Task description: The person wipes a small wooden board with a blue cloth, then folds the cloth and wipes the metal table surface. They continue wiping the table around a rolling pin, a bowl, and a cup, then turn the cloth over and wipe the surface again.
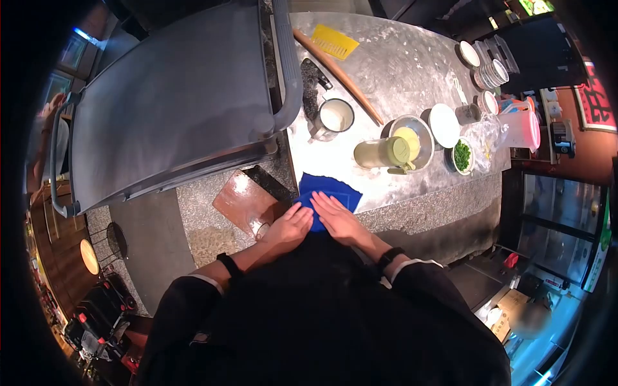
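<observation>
A blue cloth [341, 190] lies at the near edge of the floured worktop [412, 58], partly hanging over it. My left hand [289, 226] rests on the cloth's left part, fingers extended. Beside it my right hand [337, 217] lies flat on the cloth with its fingers stretched out. Both hands press on the cloth from above, and neither is wrapped round anything. Beyond the cloth stand a metal mug [335, 116] with pale contents and a greenish jug [376, 153] leaning at a metal bowl [425, 154].
A rolling pin [341, 77] and a yellow scraper [334, 42] lie farther back. A bowl of chopped greens [462, 156], a white bowl [444, 125] and a pink pitcher [520, 128] stand at the right. A large dark lid-like surface [174, 96] fills the left.
</observation>
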Available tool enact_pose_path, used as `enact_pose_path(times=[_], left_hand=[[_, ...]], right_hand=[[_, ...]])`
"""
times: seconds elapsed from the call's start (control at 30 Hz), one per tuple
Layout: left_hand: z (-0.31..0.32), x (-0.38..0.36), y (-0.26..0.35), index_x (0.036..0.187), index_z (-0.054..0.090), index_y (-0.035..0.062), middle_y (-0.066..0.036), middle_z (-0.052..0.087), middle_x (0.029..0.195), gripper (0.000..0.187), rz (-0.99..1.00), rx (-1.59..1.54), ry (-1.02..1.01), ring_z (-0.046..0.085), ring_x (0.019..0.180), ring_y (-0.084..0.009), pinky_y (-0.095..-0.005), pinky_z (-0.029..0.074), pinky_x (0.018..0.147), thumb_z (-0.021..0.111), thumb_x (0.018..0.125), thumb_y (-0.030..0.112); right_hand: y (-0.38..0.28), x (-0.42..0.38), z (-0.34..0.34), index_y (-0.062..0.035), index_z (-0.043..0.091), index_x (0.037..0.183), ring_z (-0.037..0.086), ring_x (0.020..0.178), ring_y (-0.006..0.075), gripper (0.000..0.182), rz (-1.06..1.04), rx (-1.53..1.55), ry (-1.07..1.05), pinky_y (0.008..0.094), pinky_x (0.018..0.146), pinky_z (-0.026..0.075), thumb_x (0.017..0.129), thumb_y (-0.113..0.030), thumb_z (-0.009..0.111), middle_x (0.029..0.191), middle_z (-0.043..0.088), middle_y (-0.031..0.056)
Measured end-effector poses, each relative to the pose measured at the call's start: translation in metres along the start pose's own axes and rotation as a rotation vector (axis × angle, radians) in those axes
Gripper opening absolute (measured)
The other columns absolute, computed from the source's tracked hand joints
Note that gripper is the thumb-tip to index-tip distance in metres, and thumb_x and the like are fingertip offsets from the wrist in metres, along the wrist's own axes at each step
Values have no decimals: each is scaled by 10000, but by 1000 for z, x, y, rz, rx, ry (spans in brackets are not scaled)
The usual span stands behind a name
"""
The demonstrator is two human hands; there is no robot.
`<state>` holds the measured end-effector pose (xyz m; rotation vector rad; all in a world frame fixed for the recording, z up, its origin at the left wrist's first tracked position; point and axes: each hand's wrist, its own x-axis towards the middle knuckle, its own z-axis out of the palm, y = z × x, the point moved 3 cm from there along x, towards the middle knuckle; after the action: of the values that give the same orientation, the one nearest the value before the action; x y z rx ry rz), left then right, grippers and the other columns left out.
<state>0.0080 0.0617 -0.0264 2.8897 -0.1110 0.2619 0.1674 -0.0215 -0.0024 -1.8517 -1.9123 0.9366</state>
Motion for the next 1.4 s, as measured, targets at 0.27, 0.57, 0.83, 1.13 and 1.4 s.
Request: enact_pose_path(times=[0.27, 0.57, 0.83, 1.13, 1.4], left_hand=[[7, 78, 6, 1219, 548, -72, -234, 531, 1298, 454, -195, 41, -161, 458, 1276, -331, -462, 288, 1114, 509, 844, 182], [-19, 39, -9, 1169, 568, -58, -239, 541, 1258, 411, -365, 107, -349, 502, 1220, -369, -446, 357, 1061, 548, 826, 168], [-1, 99, 26, 1145, 551, -78, -247, 549, 1200, 405, -165, -99, -324, 485, 1211, -373, -454, 341, 1076, 598, 825, 166], [-27, 81, -26, 1188, 532, -82, -275, 516, 1267, 394, -502, -104, -408, 441, 1259, -409, -502, 319, 1071, 501, 904, 190], [5, 93, 42, 1199, 538, -80, -228, 545, 1257, 509, 24, -127, -310, 467, 1247, -343, -451, 300, 1107, 609, 821, 254]], right_hand=[[45, -11, -27, -23, 341, 1433, 227, 1428, 306, 523, 126, 13, 105, 434, 1159, 202, 926, -84, 456, 1519, 276, 181], [21, 34, -1, -22, 311, 1445, 267, 1420, 252, 566, -121, -17, 145, 403, 1159, 224, 906, -82, 474, 1515, 312, 132], [56, -47, -25, -1, 384, 1397, 271, 1417, 246, 567, -42, 27, 222, 398, 1151, 241, 871, -137, 546, 1499, 336, 135], [31, 35, 0, 9, 356, 1414, 249, 1428, 240, 590, 28, -64, 301, 383, 1172, 195, 863, -162, 479, 1523, 294, 142], [61, -74, -7, -31, 315, 1448, 232, 1432, 249, 580, 98, -27, 94, 404, 1169, 210, 907, -134, 498, 1528, 283, 120]])
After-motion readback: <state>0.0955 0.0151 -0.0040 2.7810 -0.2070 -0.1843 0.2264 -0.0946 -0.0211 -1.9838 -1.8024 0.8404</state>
